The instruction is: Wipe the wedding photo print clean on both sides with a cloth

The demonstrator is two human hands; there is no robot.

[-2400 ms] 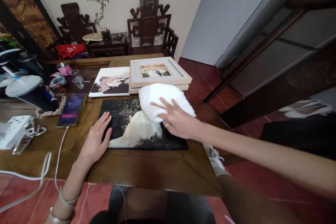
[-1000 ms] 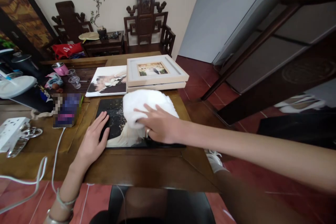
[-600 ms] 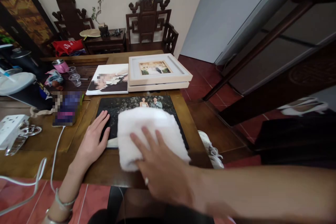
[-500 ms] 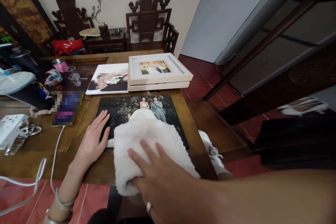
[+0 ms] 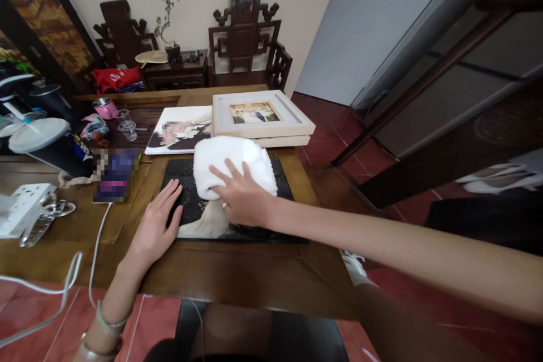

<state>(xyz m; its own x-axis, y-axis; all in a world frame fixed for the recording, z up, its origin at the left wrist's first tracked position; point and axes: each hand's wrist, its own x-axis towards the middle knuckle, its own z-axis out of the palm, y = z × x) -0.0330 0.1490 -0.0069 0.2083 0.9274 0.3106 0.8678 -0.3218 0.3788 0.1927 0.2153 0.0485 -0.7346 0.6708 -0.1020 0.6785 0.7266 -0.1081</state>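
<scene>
A dark photo panel lies flat on the wooden table, with a pale dress train showing at its lower edge. My left hand rests flat on the panel's left edge, fingers stretched out. Over the upper part of the panel, my right hand presses a folded white fluffy towel. Its fingers are spread on top and the thumb is tucked by the fold. The towel covers the pictured couple.
Behind the panel lie a white photo board and stacked pale frames. At left are a phone on a white cable, a power strip, a clear hair claw and a lidded cup.
My right hand has pushed the towel away from me, from the panel's near edge to its far part. The dress train is now uncovered and the couple hidden. My left hand stays put.
</scene>
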